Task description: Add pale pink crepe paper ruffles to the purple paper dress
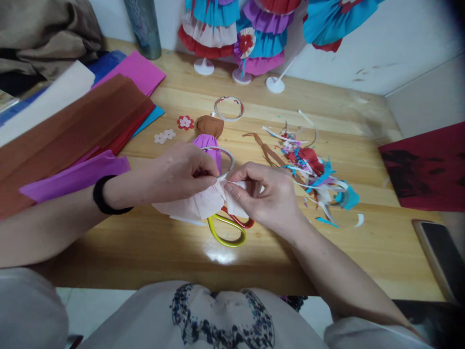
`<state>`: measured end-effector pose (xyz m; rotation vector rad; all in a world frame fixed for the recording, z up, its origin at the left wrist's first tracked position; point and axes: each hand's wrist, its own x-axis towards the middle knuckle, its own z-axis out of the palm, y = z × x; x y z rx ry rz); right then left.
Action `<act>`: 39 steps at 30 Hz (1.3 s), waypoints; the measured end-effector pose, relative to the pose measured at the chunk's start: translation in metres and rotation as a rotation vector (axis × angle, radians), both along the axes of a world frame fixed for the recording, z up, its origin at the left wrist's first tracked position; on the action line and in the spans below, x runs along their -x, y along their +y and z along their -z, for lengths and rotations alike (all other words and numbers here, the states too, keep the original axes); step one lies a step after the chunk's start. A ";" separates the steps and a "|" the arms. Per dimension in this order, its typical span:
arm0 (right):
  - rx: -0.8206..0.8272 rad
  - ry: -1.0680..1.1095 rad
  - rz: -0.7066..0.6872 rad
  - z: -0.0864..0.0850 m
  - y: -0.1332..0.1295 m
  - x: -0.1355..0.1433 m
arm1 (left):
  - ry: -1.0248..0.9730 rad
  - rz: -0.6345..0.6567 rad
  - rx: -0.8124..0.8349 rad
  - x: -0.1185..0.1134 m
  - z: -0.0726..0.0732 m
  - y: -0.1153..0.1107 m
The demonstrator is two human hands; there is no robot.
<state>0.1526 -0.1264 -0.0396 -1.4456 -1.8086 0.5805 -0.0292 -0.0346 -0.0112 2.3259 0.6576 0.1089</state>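
Both hands meet over the wooden table at the centre. My left hand (189, 172) pinches the gathered edge of a pale pink crepe paper piece (198, 204) and a thin white strip looped above it. Close on its right, my right hand (267, 191) has thumb and forefinger closed on the same pleated edge. Beneath the paper lie scissors with yellow (228, 242) and red handles, their blades hidden. Just beyond the hands are a brown gathered paper piece (210, 127) and a purple one (215, 142), partly covered by the white loop.
Folded coloured paper (72, 116) lies at left, near paper flowers (185, 122). A tape ring (229, 109) is beyond the hands. Paper scraps (312, 165) spread at right; a phone (439, 252) is at the right edge. Ruffled paper pieces on white stands (275, 85) and a bottle (145, 29) stand behind.
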 end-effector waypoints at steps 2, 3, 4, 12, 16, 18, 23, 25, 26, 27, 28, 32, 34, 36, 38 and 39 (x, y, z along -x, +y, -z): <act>0.001 0.015 -0.036 0.000 0.000 0.001 | -0.002 0.003 0.000 0.000 0.000 0.000; 0.005 0.021 -0.046 0.000 0.000 0.001 | -0.003 0.005 -0.001 0.000 0.000 0.000; 0.010 0.028 -0.048 0.001 0.000 0.000 | -0.001 0.006 -0.004 0.000 0.000 0.000; -0.008 0.028 -0.008 0.001 0.001 -0.001 | -0.001 -0.001 -0.005 -0.001 0.001 0.000; -0.011 0.036 0.037 0.000 0.000 0.000 | -0.008 0.000 0.001 0.000 0.001 0.000; 0.001 0.041 0.064 0.002 -0.001 0.002 | -0.014 0.010 -0.002 0.000 0.001 -0.001; -0.038 0.044 0.067 0.005 -0.003 0.008 | -0.036 0.008 0.053 0.002 0.001 -0.001; -0.064 0.055 0.040 0.005 -0.004 0.010 | -0.020 0.019 0.056 0.002 0.001 -0.001; -0.071 0.061 0.027 0.005 -0.005 0.011 | -0.015 0.027 0.046 0.002 0.001 -0.001; -0.075 0.068 0.014 0.005 -0.005 0.011 | -0.016 0.034 0.034 0.001 0.002 -0.001; -0.075 0.073 0.007 0.005 -0.005 0.011 | -0.028 0.031 0.019 0.001 0.002 -0.001; -0.036 0.097 0.056 0.005 -0.006 0.011 | -0.060 0.010 -0.020 0.001 0.002 -0.001; -0.022 0.115 0.094 0.005 -0.006 0.011 | -0.046 -0.001 -0.027 0.001 0.001 -0.001; -0.029 0.113 0.088 0.005 -0.007 0.012 | -0.043 0.000 -0.028 0.001 0.001 -0.001; -0.064 0.084 0.037 0.006 -0.007 0.011 | -0.057 0.014 -0.035 0.001 0.003 0.000; -0.089 0.055 0.002 0.006 -0.007 0.011 | -0.067 0.020 -0.039 0.001 0.004 0.000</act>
